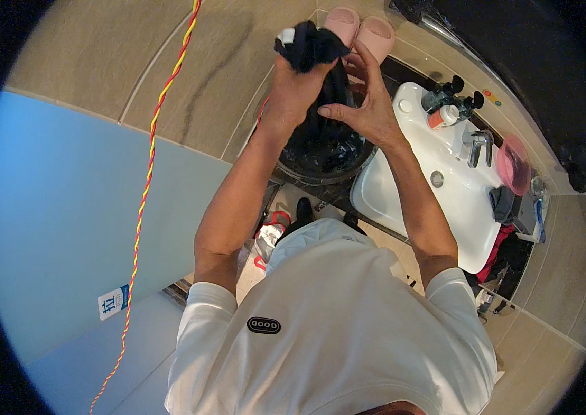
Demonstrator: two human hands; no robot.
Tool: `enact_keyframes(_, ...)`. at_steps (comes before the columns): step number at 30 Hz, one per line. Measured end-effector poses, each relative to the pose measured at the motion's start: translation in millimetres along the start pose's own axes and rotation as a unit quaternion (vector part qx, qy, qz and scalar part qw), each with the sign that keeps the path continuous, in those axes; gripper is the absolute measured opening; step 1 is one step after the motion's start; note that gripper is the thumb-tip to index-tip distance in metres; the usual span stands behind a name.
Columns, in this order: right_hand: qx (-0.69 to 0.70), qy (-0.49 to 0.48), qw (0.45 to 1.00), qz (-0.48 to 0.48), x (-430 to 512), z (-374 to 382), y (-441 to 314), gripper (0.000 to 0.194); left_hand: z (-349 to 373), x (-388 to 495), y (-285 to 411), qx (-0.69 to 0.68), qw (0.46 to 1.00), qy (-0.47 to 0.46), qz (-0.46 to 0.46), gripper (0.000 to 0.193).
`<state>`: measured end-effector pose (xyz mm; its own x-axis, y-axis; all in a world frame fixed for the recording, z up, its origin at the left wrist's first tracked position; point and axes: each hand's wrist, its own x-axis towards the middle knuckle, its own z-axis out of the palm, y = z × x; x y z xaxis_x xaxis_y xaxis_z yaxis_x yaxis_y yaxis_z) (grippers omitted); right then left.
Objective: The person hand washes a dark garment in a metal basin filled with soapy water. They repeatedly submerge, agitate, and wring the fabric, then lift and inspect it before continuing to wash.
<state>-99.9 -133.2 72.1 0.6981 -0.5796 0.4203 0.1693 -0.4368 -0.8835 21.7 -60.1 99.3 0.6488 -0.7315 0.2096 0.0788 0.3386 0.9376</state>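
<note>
My left hand is closed on a bunched black cloth with a small white patch at its end, held up above a dark round basin. More of the black cloth hangs down into the basin, where dark wet material lies. My right hand is beside the hanging part, its thumb and fingers spread apart around it; whether the fingers touch the cloth is hard to tell.
Right of the basin is a white washbasin with a chrome faucet, dark pump bottles, a white-and-orange bottle and a pink bowl. Pink slippers stand beyond. A red-yellow twisted cord hangs at the left.
</note>
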Motion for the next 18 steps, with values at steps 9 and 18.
enact_keyframes(9,0.015,-0.064,0.997,0.051,0.0,12.0,44.8,0.112,39.9,29.1,71.0,-0.008,0.992,-0.049,0.118,0.029)
enact_keyframes(18,0.061,0.047,0.995,0.068,29.3,11.3,5.2,0.051,65.7,52.1,117.5,-0.150,0.980,-0.031,0.124,0.017)
